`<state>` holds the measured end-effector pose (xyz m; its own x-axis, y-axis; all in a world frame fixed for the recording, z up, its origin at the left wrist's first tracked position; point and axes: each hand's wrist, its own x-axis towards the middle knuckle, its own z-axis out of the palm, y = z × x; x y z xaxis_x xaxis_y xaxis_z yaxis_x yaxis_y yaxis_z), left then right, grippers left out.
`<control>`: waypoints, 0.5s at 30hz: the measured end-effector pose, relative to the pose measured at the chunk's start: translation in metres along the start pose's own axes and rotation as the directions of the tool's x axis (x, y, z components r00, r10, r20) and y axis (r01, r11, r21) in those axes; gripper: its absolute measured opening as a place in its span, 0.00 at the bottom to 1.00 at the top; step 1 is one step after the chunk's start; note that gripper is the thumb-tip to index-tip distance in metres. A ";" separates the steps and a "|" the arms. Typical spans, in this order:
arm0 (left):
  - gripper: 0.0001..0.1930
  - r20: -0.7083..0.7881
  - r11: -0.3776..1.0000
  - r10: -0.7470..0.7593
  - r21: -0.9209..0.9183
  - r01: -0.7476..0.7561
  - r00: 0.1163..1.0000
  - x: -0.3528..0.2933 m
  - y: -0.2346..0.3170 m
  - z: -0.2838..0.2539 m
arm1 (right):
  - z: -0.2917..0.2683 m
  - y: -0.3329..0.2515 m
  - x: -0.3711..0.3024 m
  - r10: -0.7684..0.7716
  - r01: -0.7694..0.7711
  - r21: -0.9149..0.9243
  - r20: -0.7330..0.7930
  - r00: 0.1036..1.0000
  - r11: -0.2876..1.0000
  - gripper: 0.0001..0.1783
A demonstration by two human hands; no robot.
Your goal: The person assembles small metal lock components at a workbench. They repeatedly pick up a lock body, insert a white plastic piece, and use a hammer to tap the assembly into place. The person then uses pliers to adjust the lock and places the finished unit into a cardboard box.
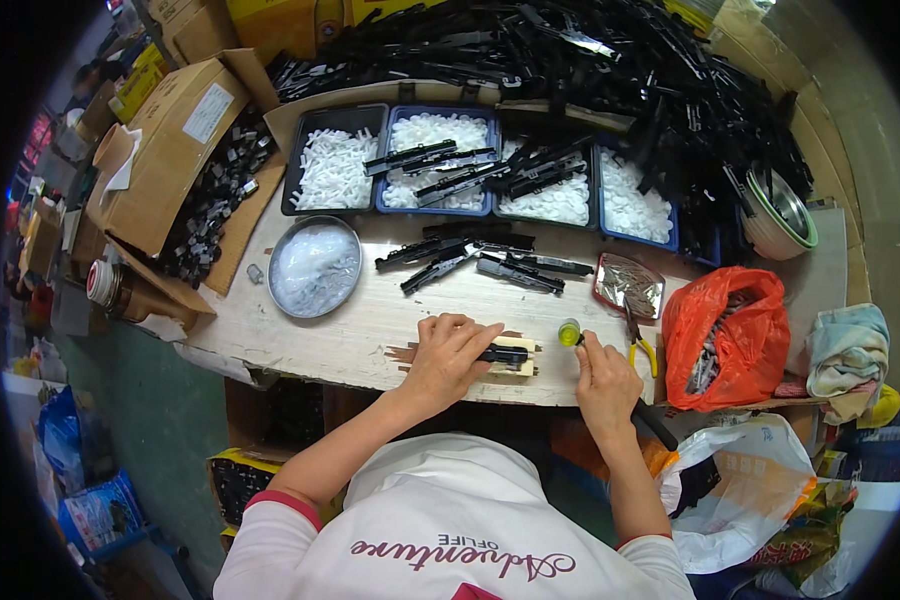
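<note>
My left hand is closed around one end of a long black part, which lies in a cream-coloured block near the bench's front edge. The fingers hide much of that part. To the right of the block, my right hand grips a mallet with a rounded yellow-green head and a dark handle that runs back past the wrist. Its head is held just right of the block, apart from it. Beyond both hands, several loose black rail-like parts lie crossed on the bench.
Trays of small white pieces line the back, before a heap of black parts. A round metal dish and a carton of metal parts stand left. Yellow-handled pliers, a red tray and a red bag sit right.
</note>
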<state>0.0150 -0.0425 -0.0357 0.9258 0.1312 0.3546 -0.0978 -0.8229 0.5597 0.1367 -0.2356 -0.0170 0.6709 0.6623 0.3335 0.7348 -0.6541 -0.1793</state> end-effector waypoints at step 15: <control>0.18 0.352 -0.127 -0.546 -0.932 0.340 0.760 0.014 -0.003 -0.043 | 0.013 0.081 0.000 0.075 -0.080 -0.221 -0.034 0.997 0.972 0.10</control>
<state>0.0129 -0.0144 -0.0001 0.8859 0.3541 -0.2995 -0.0130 0.6644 0.7472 0.1973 -0.2839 -0.0437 0.7201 0.5989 0.3503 0.6385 -0.7696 0.0031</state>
